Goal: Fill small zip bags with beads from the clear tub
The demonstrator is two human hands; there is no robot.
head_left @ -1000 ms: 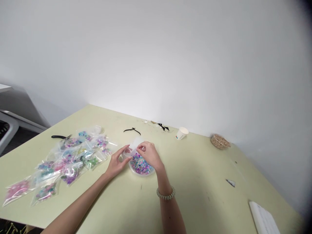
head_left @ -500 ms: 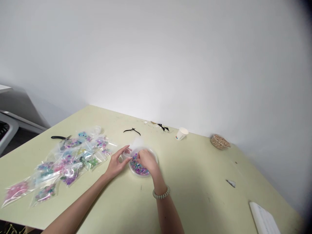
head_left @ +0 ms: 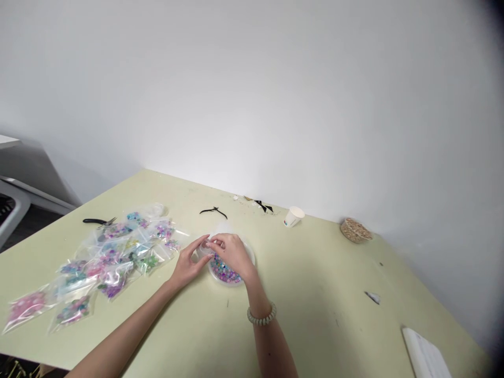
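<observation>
The left hand (head_left: 188,265) has its grip curved around a small clear cup (head_left: 203,249), thumb on the near side and fingers on the far side. The right hand (head_left: 233,253) keeps a narrow grip, thumb and finger drawn together at that cup; whether a bead is pinched there, I cannot tell. Directly below the right grip sits a round bowl (head_left: 229,284) of purple, pink and blue beads (head_left: 224,271), just right of the left grip. Bags (head_left: 114,257) of beads spread over the tabletop (head_left: 315,304) left of the left grip, with pliers (head_left: 98,221) beyond them. Black cutters (head_left: 214,210) lie beyond both grips. Farther right of the right grip stand a paper cup (head_left: 293,217) and, well apart, a tub (head_left: 355,230).
</observation>
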